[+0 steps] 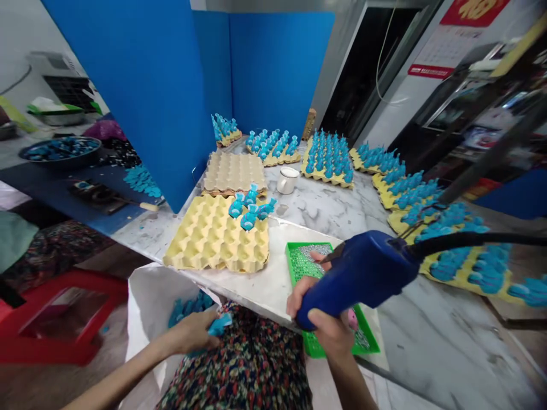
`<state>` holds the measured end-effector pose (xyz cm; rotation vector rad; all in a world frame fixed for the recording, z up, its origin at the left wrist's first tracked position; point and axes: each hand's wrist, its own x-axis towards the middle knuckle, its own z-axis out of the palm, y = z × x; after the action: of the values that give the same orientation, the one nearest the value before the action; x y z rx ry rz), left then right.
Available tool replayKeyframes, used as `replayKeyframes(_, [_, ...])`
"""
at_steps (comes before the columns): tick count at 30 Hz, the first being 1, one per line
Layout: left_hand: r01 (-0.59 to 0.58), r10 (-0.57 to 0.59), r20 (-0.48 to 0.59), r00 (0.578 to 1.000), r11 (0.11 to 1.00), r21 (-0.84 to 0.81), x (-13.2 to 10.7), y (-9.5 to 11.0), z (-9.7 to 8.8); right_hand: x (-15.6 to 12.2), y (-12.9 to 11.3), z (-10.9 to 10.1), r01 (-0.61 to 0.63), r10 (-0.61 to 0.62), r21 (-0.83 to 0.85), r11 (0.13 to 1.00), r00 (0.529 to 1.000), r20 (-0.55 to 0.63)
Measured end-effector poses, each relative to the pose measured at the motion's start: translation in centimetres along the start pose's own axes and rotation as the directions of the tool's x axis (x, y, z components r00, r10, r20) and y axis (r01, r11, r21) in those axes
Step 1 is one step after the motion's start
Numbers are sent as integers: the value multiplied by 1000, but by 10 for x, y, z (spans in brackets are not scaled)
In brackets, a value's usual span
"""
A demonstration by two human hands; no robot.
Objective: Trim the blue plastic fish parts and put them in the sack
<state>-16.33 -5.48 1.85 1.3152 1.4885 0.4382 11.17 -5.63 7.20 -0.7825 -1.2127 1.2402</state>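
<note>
Right hand (329,322) closed around a blue gun (363,279), black hose (470,240) running off to the right edge. Gun sits low center-right, its tip over a green mesh tray (299,267) at the desk edge. Left hand (192,333) lower left, gripping a blue plastic piece (220,326) above a white sack (147,302) with more blue pieces inside.

Handling looks best with the gun held steady and the hose kept slack, clear of the pieces; a firm hold on the small piece should stop it slipping.

Desk (448,336) is white marble. Center: yellow egg tray (213,239) with a few blue pieces on it, beige stacked trays (234,173) and white mug (287,180) behind. More loaded yellow trays (329,162) arc along the far side and right.

Blue partition (273,62) top center, calendar (444,40) upper right, dark bowl of blue pieces (60,151) upper left, red stool (64,319) lower left
</note>
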Motion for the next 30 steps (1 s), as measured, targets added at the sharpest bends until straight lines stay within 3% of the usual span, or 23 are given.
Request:
replayKeyframes(3, [-69, 43, 86, 995, 940, 334, -1, 1, -30, 8, 2, -18, 66, -74, -49, 997, 984, -163])
replayKeyframes(5, [-218, 185, 129, 974, 918, 332, 12, 25, -36, 16, 2, -25, 93, -109, -75, 993, 965, -240])
replayKeyframes(6, [-289, 273, 94, 957, 902, 321, 24, 41, -36, 19, 2, -27, 96, -115, -87, 992, 958, -261])
replayKeyframes(8, [-342, 428, -183, 885, 864, 368, 56, 74, -29, 28, 1, -29, 79, -107, -106, 991, 950, -295])
replayKeyframes(9, [-329, 467, -258, 846, 838, 436, 75, 89, -24, 32, 1, -30, 68, -101, -115, 991, 946, -308])
replayKeyframes(11, [-226, 476, -332, 814, 787, 575, 112, 111, -12, 43, 1, -33, 65, -108, -138, 988, 937, -331])
replayKeyframes(14, [-81, 438, -353, 827, 713, 696, 154, 124, 3, 60, 5, -43, 84, -150, -186, 979, 911, -383])
replayKeyframes(19, [10, 408, -378, 831, 668, 744, 175, 122, 10, 83, 23, -59, 104, -200, -238, 966, 882, -428])
replayKeyframes(23, [-42, 421, -396, 816, 727, 686, 164, 124, 4, 90, 39, -64, 88, -195, -263, 961, 890, -413])
replayKeyframes(26, [-190, 437, -430, 790, 842, 505, 149, 129, 2, 91, 47, -66, 74, -188, -273, 959, 887, -422])
replayKeyframes(28, [-312, 412, -400, 819, 904, 292, 139, 132, 4, 91, 51, -68, 69, -196, -288, 955, 876, -440])
replayKeyframes(30, [-386, 374, -301, 878, 922, 19, 127, 133, 10, 88, 53, -69, 64, -203, -298, 952, 863, -462])
